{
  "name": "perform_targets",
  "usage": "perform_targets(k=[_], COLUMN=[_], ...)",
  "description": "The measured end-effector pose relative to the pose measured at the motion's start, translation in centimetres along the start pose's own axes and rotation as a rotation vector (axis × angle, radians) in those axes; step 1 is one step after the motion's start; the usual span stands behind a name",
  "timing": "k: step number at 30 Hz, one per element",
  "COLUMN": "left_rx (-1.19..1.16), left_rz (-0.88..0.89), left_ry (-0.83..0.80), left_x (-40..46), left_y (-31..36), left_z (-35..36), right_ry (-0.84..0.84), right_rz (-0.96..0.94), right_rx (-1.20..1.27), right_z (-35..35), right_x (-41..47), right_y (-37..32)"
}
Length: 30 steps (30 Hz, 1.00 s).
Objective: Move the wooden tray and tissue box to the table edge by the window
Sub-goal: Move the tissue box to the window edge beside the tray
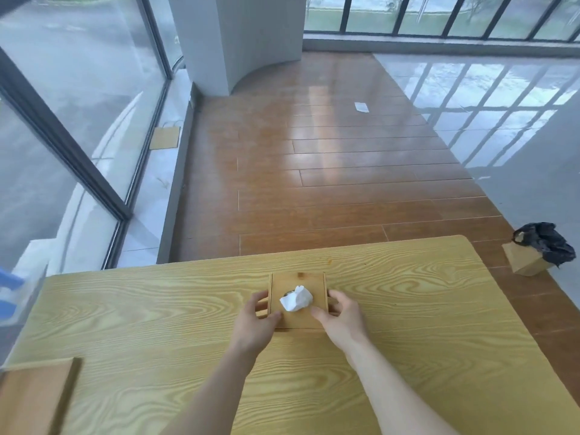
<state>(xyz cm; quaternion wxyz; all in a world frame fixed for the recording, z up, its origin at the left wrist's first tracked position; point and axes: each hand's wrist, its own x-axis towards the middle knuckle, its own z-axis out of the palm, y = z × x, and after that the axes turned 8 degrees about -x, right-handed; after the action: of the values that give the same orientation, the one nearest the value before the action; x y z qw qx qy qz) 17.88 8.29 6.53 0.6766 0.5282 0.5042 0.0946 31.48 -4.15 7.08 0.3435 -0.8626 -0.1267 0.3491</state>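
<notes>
A square wooden tissue box (298, 281) with a white tissue (296, 298) sticking out of its top stands near the far edge of the light wooden table (408, 309). My left hand (257, 315) grips the box's left side and my right hand (340, 312) grips its right side, thumbs on the top. The wooden tray (34, 397) lies at the table's near left corner, partly cut off by the frame and apart from both hands.
Large windows (78, 120) run along the left, past the table's left edge. A blue and clear object (12, 293) sits at the far left. On the floor at the right stands a cardboard box with a black bag (539, 252). A white pillar (238, 42) rises behind.
</notes>
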Motion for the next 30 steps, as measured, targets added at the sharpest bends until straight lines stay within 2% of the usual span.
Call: perform_targets(k=[8,16,23,30], left_rx=[-0.094,-0.140,-0.166,-0.156], left_rz=[0.024,0.015,0.020,0.009], left_ry=[0.147,0.282,0.348,0.397], left_x=[-0.4,0.0,1.6,3.7], left_y=[-0.4,-2.3,-3.6,-4.6], left_z=[-17.2,-32.0,-40.3,-44.7], right_ry=[-0.094,-0.217,-0.281,-0.350], right_rz=[-0.109,-0.167,-0.213,-0.241], right_rx=[-0.068,-0.085,-0.153,-0.166], right_z=[14.4,27.8,35.8,41.1], right_x=[-3.8,-6.7,-7.3,-6.9], right_y=[-9.3,-15.9,-19.5,-20.5])
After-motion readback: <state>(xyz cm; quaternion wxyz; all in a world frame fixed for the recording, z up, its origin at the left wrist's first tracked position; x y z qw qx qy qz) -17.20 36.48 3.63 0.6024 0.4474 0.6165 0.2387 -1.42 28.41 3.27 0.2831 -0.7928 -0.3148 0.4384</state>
